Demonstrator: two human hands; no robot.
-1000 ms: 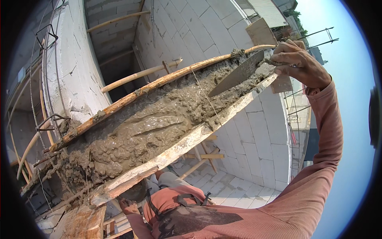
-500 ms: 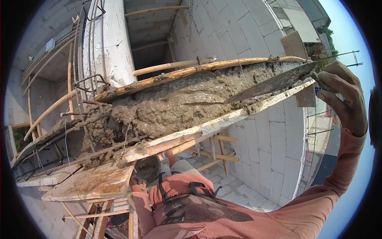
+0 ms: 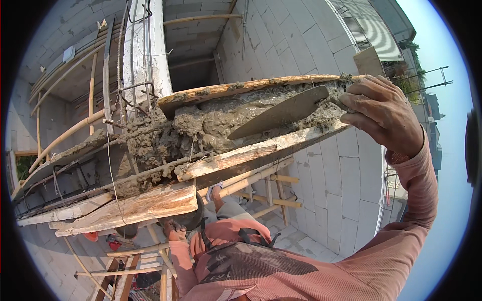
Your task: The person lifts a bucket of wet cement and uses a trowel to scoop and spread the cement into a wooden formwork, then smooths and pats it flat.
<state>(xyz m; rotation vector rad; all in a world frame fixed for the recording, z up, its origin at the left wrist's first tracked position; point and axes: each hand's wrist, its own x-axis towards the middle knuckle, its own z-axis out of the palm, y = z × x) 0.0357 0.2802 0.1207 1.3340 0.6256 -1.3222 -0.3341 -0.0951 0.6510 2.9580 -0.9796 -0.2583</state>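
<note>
Lumpy, ragged grey-brown mortar (image 3: 150, 140) at left turns smoother and shinier rightward. Right of it, a flat grey trowel (image 3: 281, 113) slants over the wet part, its point to the left and near.

One left hand (image 3: 174, 231) is by one dark bucket (image 3: 193, 218); I cannot tell whether it grips. Two boards flank the mortar, one far (image 3: 261, 83), one near (image 3: 256, 155). One right hand (image 3: 384, 113) has its fingers closed round the trowel's handle, mostly hiding it.

At left, a stained plank (image 3: 135, 205) partly blocks the bucket; beyond stands a white pillar (image 3: 158, 55); rightward, a block wall (image 3: 321, 180).
</note>
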